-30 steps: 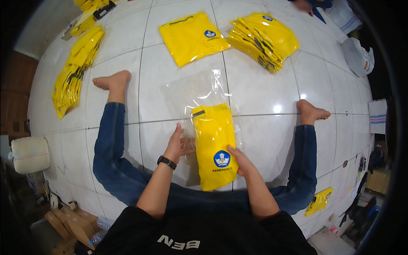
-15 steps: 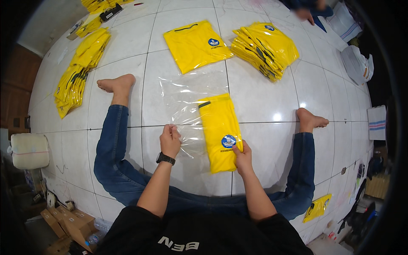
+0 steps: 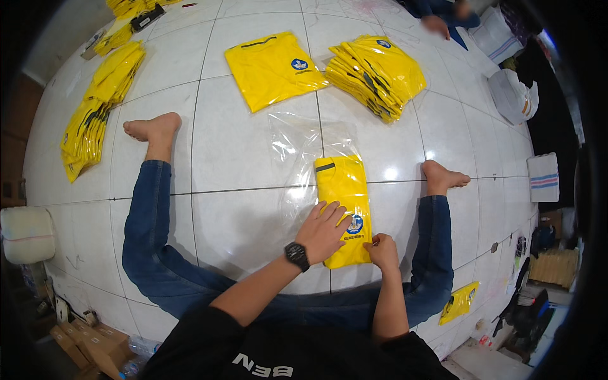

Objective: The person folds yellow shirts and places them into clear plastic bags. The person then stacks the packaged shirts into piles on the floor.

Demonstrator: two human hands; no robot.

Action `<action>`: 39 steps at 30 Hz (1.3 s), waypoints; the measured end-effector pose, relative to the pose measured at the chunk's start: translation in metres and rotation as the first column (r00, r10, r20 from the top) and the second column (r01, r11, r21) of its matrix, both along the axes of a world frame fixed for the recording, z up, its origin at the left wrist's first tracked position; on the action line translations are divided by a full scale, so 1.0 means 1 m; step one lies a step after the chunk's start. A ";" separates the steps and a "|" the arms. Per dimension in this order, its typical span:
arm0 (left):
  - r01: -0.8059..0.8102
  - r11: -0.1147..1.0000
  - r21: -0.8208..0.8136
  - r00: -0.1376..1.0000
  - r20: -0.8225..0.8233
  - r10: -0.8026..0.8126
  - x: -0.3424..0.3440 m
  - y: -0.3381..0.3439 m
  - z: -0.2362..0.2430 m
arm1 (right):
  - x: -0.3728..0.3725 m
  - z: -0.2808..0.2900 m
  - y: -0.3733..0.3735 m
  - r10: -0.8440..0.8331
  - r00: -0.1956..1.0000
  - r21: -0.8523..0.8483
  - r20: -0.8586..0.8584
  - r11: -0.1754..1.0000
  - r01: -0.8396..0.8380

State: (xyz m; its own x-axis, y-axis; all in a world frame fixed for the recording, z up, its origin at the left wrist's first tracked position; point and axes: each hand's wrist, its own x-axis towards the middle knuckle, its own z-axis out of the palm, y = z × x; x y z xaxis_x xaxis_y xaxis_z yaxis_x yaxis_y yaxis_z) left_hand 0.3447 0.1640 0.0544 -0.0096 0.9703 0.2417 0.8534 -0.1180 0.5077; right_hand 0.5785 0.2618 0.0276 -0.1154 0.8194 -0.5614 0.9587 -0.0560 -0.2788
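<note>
A folded yellow shirt [image 3: 342,183] with a round blue emblem lies on the tiled floor between my legs. A clear plastic bag [image 3: 297,142] spreads out around its upper end and left side; whether the shirt lies inside or on the film I cannot tell. My left hand [image 3: 324,228], with a black watch at the wrist, rests flat on the shirt's left part, fingers spread beside the emblem. At the lower right edge of the shirt, my right hand [image 3: 383,251] is closed in a pinch on its border.
Beyond lie a flat bagged yellow shirt [image 3: 269,69] and a pile of bagged shirts [image 3: 380,73]. Another stack [image 3: 104,104] stands at the far left. One small yellow packet [image 3: 459,303] lies by my right knee. Another person's hand [image 3: 437,26] shows at the far right.
My left hand has let go of the bag's edge and moved right, flat onto the shirt. My right hand has shifted down along the shirt's right edge. The whole view has shifted slightly.
</note>
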 end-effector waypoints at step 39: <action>-0.560 0.706 -0.433 0.561 0.428 0.708 -0.157 -0.071 -0.046 | -0.150 -0.022 -0.077 0.724 0.686 0.485 -0.069 0.625 -0.611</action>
State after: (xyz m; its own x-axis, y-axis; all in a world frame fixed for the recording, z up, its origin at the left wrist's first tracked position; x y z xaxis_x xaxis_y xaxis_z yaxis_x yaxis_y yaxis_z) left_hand 0.1881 0.0927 0.0089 -0.6963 0.6791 -0.2326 0.2361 0.5227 0.8192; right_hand 0.4280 0.1845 0.0054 -0.8014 0.5921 -0.0842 0.5822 0.7402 -0.3363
